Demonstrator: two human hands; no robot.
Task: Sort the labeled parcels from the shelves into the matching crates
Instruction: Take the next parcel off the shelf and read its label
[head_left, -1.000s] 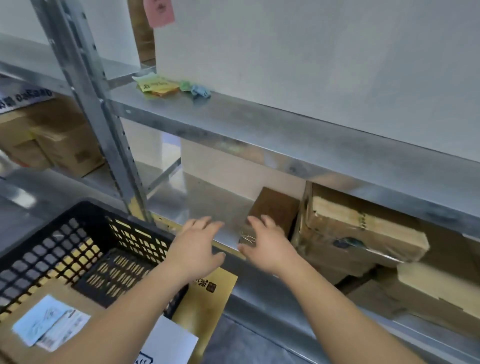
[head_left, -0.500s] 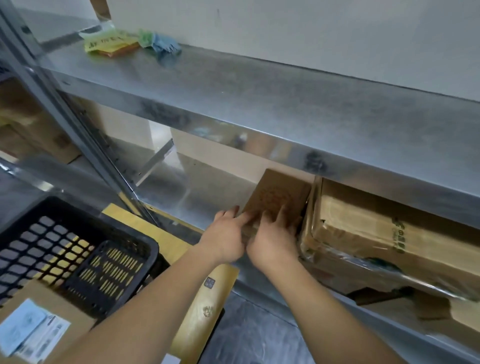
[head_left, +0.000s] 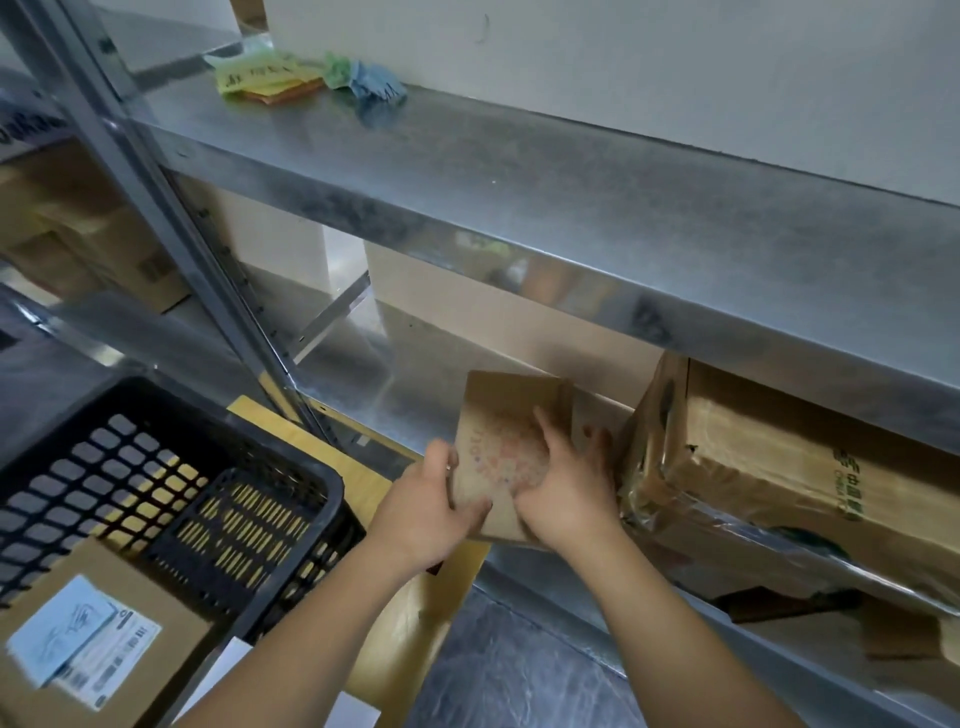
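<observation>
A small brown cardboard parcel (head_left: 506, 415) with a faded dotted print sits at the front edge of the lower metal shelf (head_left: 410, 395). My left hand (head_left: 428, 506) grips its left front corner. My right hand (head_left: 569, 483) presses on its top and right side. The parcel is tilted toward me. A black plastic crate (head_left: 291, 488) stands at lower left, holding a cardboard box (head_left: 161, 623) with white shipping labels.
A large taped cardboard box (head_left: 789, 467) lies on the same shelf just right of the parcel. The upper shelf (head_left: 571, 197) carries coloured sticky notes (head_left: 265, 78) and crumpled paper. More boxes (head_left: 114, 244) sit on the left shelving. A yellow envelope (head_left: 415, 613) lies beside the crate.
Both hands reached forward from above the crate to the small parcel, closed on it, and have drawn it toward the shelf's front edge. The camera moved closer.
</observation>
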